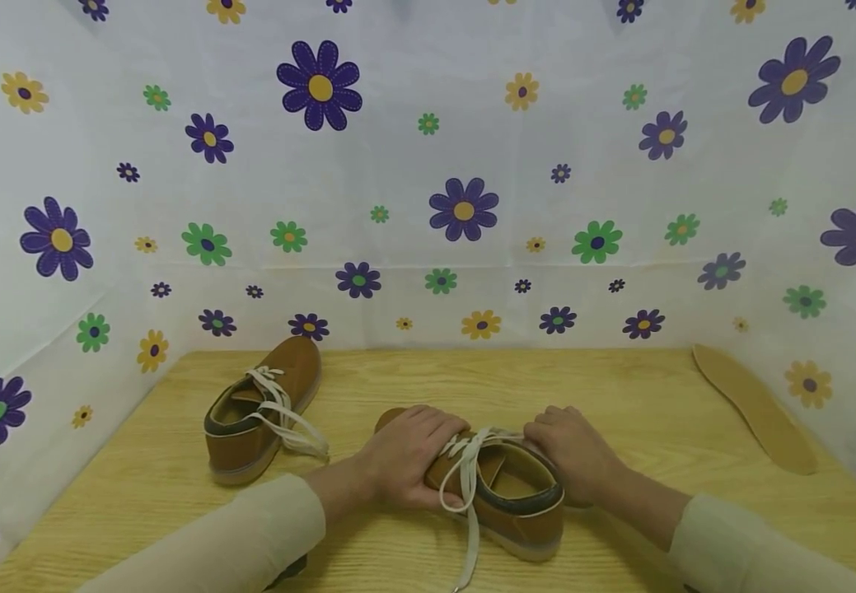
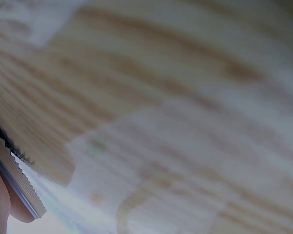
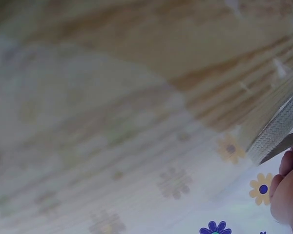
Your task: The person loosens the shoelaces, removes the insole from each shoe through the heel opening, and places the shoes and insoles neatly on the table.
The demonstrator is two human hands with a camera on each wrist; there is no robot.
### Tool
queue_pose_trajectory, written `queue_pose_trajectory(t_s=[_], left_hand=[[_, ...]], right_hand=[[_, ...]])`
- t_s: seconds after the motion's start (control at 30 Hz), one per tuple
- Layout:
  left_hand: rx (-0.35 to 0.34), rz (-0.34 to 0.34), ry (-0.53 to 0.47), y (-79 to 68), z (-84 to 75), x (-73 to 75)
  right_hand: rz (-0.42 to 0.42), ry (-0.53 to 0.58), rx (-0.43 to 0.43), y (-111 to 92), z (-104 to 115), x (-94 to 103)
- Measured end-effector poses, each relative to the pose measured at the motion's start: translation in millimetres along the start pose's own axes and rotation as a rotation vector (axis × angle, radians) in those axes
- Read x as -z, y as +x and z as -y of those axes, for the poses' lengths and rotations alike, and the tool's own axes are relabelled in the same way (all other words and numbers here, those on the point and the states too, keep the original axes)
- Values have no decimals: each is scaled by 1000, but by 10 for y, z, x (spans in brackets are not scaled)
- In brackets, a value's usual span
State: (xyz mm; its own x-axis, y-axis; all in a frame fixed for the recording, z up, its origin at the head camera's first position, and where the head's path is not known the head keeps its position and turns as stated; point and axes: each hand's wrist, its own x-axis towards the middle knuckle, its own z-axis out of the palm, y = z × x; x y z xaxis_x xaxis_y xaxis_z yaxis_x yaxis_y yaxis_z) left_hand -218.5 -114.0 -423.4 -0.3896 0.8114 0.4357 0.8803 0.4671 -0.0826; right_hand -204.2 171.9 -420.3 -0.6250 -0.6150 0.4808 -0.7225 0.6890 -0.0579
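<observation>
A brown shoe (image 1: 520,511) with a dark collar sits at the front middle of the wooden table, its heel toward me. My left hand (image 1: 413,453) grips its front part from the left, thumb along the near side. In the left wrist view, fingers (image 2: 0,202) lie against the ridged sole edge (image 2: 19,175). On the far right side of the shoe, my right hand (image 1: 572,453) is curled, holding a pale shoelace (image 1: 505,435) that stretches over the opening. A woven pale strip (image 3: 278,129) runs beside its fingers in the right wrist view. Another lace loop hangs over the near side.
A second brown shoe (image 1: 242,449) with loose pale laces stands at the left of the table (image 1: 368,375). A tan insole (image 1: 757,412) lies by the right edge. White flowered cloth (image 1: 398,165) walls the back and both sides.
</observation>
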Motion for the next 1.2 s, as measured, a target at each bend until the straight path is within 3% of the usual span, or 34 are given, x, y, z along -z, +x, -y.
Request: queue_pose_trajectory(t_s=[0.17,0.47,0.7,1.2], left_hand=[[-4,-10,11,6,0,-11],[10,8,10,17,-2,26],[13,14,-31,-1,-4,18],[12,0,-36,-3,-9,22]], right_hand=[[67,80,-108,-4,0,33],[129,88,-160,-1,-11,56],[218,78,-272,-7,-28,80],[264,32,-342,10,-18,93]])
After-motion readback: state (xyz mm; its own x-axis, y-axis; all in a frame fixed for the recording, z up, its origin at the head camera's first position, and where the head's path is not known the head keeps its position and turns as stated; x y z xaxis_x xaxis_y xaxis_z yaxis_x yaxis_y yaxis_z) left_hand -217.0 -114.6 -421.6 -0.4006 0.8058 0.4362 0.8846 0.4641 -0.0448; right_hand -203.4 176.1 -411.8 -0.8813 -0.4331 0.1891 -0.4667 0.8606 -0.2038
